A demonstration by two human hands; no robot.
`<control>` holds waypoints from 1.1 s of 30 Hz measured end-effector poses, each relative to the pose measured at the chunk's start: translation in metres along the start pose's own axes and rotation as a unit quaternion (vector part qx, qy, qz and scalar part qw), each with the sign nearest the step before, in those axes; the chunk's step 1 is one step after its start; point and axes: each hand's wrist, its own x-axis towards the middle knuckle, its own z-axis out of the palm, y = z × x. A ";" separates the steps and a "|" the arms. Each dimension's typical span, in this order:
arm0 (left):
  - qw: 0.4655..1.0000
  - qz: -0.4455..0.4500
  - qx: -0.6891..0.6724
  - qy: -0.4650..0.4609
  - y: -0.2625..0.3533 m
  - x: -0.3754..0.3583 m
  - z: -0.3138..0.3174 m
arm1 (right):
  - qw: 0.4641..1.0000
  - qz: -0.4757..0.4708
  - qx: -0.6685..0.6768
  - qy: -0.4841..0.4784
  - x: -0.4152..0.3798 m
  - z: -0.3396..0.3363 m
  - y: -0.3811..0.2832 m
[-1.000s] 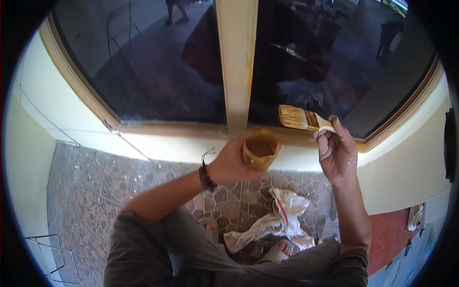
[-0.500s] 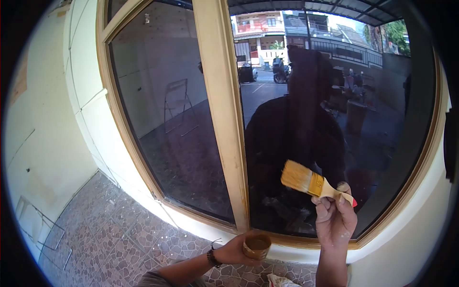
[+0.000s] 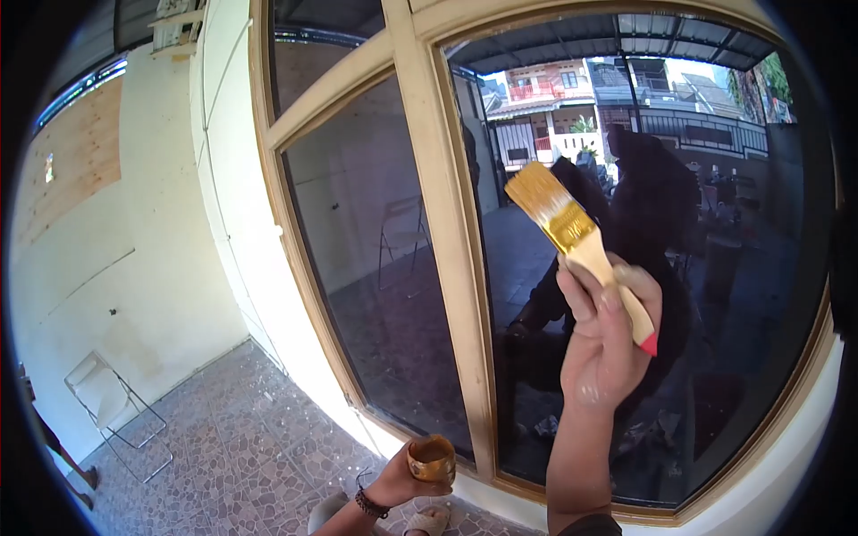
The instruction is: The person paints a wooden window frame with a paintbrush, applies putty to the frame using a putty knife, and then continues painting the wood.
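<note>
My right hand grips the wooden handle of a paintbrush, raised in front of the dark window glass. Its bristles point up and left and look coated yellowish-brown; the handle tip is red. Low in the view, my left hand is wrapped round a small cup with brownish smears on its side. The cup is close to the bottom of the wooden window frame. The bristles are over the glass, right of the upright frame post.
A folding chair stands by the pale wall at the left. Part of another person's legs shows at the far left edge. Stone-patterned tiles cover the floor. The glass reflects houses and a dark figure.
My right hand has risen with the brush, whose bristles now point more upward. My left hand and the cup sit further left in view. The view has shifted, showing more wall and upper frame.
</note>
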 end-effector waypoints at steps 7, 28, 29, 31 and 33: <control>1.000 -0.021 -0.007 -0.013 -0.040 0.017 -0.036 | 0.997 -0.060 0.015 -0.035 0.064 0.040 0.019; 0.997 0.009 -0.064 0.052 -0.063 0.027 -0.047 | 0.987 -0.143 -0.041 -0.057 0.104 0.059 0.056; 0.996 0.001 -0.068 0.055 -0.061 0.027 -0.048 | 0.988 -0.139 -0.035 -0.059 0.104 0.057 0.056; 0.996 -0.014 -0.071 0.060 -0.056 0.026 -0.047 | 0.989 -0.133 -0.031 -0.055 0.102 0.053 0.057; 0.994 -0.010 -0.101 0.039 -0.077 0.034 -0.053 | 0.986 -0.140 -0.033 -0.087 0.098 0.050 0.056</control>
